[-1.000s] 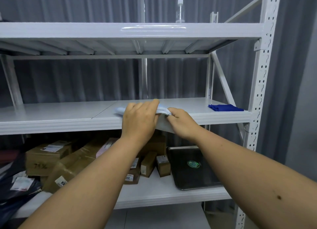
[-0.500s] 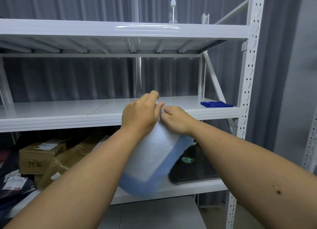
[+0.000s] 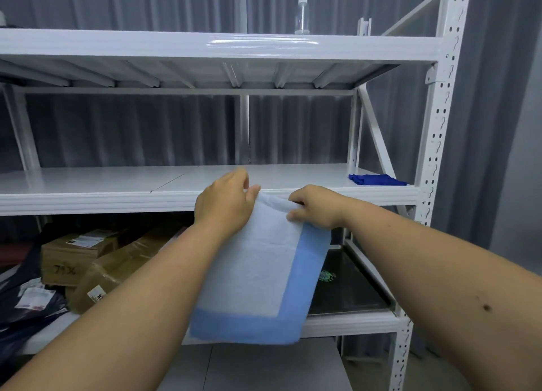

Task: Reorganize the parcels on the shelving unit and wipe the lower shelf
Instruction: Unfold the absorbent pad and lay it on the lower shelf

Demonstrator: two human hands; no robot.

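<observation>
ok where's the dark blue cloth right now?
Head view: the dark blue cloth lies at the far right end of the middle shelf, beside the right upright, right of both hands and touched by neither.

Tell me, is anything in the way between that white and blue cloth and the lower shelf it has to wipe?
Yes. Cardboard boxes and a dark tray lie on the lower shelf behind the cloth, which both hands hold in front.
</observation>
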